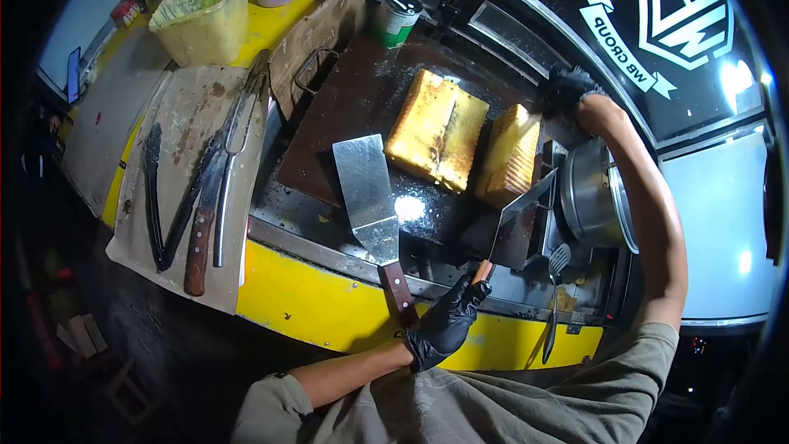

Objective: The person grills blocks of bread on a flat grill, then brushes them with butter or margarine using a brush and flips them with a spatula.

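Observation:
Wrapped round the wooden handle of a metal spatula [522, 204], my left hand [448, 325] wears a black glove. The blade of that spatula stands beside a ridged yellow bread block [509, 154] on the dark griddle [329, 131]. A second, wider browned bread piece [436, 131] lies to its left. Another spatula [366, 189] rests over the griddle's front edge, its handle close to my left hand. My right hand [571, 94], also black-gloved, is beyond the bread block near the back right of the griddle; its fingers are too dark and blurred to make out.
A steel pot [593, 197] stands right of the griddle, with a slotted spoon [559, 263] before it. Tongs [193, 189], a knife [201, 238] and a long fork [238, 136] lie on cardboard [140, 230] at left. A yellow tub [201, 29] and a green-white cup [400, 16] stand behind.

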Available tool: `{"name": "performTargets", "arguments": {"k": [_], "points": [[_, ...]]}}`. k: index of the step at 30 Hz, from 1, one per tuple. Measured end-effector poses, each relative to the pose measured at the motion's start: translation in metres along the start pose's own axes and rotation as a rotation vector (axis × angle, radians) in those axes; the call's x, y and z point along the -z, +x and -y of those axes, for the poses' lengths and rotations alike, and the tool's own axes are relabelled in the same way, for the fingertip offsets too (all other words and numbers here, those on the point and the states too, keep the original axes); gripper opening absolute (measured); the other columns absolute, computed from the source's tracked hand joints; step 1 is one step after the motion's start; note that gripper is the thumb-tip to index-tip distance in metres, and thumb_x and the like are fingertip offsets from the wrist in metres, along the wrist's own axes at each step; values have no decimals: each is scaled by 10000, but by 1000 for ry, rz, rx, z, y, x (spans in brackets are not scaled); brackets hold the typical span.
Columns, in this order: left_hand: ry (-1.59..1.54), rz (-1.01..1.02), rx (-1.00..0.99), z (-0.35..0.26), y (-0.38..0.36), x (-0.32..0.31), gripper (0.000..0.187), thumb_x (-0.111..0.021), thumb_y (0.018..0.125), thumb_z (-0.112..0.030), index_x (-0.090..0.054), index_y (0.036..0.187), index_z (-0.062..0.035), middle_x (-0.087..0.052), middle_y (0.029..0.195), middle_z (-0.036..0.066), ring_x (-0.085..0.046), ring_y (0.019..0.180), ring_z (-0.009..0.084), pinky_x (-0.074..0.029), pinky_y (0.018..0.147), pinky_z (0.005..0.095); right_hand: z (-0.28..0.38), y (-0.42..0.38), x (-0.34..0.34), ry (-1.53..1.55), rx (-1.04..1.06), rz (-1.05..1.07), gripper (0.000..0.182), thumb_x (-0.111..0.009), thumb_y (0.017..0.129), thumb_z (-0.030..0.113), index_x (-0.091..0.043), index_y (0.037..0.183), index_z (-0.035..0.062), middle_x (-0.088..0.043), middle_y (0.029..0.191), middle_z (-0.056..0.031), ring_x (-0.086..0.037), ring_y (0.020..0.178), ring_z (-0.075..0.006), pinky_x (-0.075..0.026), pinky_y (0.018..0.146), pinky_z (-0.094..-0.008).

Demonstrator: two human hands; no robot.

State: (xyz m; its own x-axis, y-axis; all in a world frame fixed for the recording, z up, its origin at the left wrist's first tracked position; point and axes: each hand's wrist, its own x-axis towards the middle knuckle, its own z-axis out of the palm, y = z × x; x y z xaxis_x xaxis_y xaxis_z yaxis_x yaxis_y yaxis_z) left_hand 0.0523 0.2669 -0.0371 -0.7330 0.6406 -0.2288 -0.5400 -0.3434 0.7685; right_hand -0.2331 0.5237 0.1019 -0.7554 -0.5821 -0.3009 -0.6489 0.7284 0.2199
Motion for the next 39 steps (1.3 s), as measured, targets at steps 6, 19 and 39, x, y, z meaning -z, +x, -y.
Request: {"name": "performTargets", "arguments": {"k": [6, 19, 39], "points": [[7, -21, 64, -1, 3, -1, 457, -392, 1011, -306, -350, 1419, -105, -542, 915, -77, -299, 553, 14, -301, 500, 168, 2, 16, -2, 409, -303, 362, 187, -608, 814, 114, -701, 976, 116, -676, 905, -142, -661, 808, -276, -519, 644, -354], [89, -22, 34, -2, 3, 0, 455, -387, 1013, -284, -328, 1429, -108, -561, 1078, -58, -323, 563, 13, -319, 498, 165, -11, 17, -9, 34, -304, 54, 193, -609, 787, 69, -715, 938, 127, -680, 889, -149, -673, 820, -237, -518, 682, -342], [-401, -84, 274, 2, -37, 28, 408, -416, 1002, -257, -397, 1368, -78, -531, 909, -12, -379, 633, 44, -335, 566, 187, 14, -46, 19, -9, -432, -119, 215, -583, 816, 82, -695, 996, 118, -661, 869, -163, -637, 801, -349, -512, 694, -388]]}}
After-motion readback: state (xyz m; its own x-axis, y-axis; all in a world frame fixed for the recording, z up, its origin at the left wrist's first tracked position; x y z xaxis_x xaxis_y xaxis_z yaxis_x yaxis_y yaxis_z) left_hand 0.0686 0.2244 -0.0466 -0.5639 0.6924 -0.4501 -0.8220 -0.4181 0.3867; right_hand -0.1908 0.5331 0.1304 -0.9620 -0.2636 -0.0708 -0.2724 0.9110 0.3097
